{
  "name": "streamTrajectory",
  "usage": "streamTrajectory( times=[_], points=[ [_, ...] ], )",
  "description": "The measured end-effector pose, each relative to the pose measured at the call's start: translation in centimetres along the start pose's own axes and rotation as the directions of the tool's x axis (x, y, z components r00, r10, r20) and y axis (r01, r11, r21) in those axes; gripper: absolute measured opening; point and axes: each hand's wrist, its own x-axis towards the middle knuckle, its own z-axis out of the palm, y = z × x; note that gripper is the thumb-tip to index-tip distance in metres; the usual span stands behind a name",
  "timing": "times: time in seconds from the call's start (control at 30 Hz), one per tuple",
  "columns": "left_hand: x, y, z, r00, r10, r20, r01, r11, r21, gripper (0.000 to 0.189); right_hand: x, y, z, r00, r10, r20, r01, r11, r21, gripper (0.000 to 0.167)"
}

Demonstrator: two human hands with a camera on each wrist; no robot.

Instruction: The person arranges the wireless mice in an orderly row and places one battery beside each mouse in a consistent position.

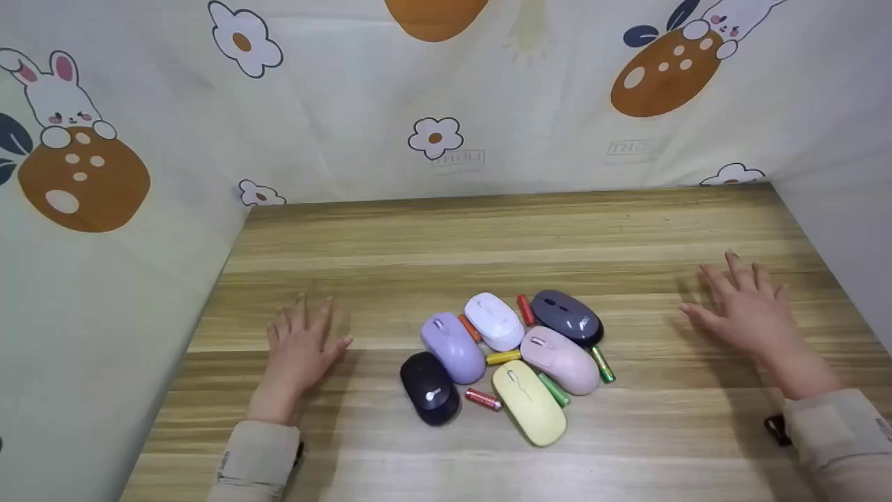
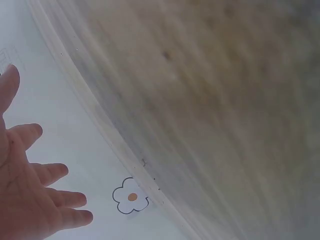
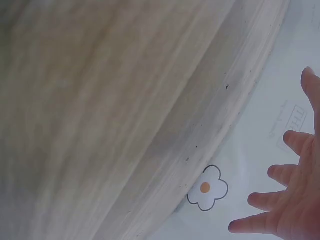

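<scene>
A cluster of computer mice lies mid-table: black mouse, purple mouse, white mouse, dark grey mouse, pink mouse, yellow mouse. Several small batteries lie among them, such as a red battery and a green battery. My left hand rests flat on the wooden table, left of the cluster, fingers spread, holding nothing. My right hand lies flat far right, also empty. The wrist views show spread fingers over the table.
Cartoon-print cloth walls enclose the table at the back and the left side; a plain wall stands on the right. The table's far edge meets the cloth, with a flower print near it.
</scene>
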Motion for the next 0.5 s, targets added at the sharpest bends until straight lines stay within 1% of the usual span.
streamTrajectory(
  times=[0.13,0.2,0.27,0.37,0.43,0.5],
  points=[
    [0.0,0.3,-0.1,1.0,0.0,-0.001,0.0,1.0,-0.002,0.071,-0.1,-0.4,-0.2,1.0,-0.006,-0.002,0.006,1.0,0.022,0.076],
    [-0.1,0.7,-0.1,1.0,0.004,0.004,-0.004,1.0,-0.003,0.071,-0.2,-1.2,-0.4,1.0,-0.017,0.002,0.017,0.998,0.059,0.075],
    [-0.3,1.6,-0.2,1.0,0.025,0.018,-0.025,1.0,-0.002,0.072,-0.3,-2.6,-0.9,0.999,-0.046,0.014,0.044,0.994,0.104,0.071],
    [-0.6,3.9,-0.5,0.993,0.096,0.07,-0.096,0.995,-0.006,0.07,-0.2,-5.6,-1.4,0.989,-0.144,0.044,0.134,0.976,0.172,0.061],
    [-0.8,5.9,-0.6,0.98,0.165,0.107,-0.166,0.986,-0.005,0.066,0.0,-7.8,-1.4,0.972,-0.226,0.065,0.211,0.959,0.187,0.054],
    [-1.0,8.1,-0.7,0.962,0.234,0.138,-0.234,0.972,-0.012,0.062,0.3,-9.9,-0.9,0.95,-0.298,0.094,0.276,0.941,0.196,0.05]
  ],
)
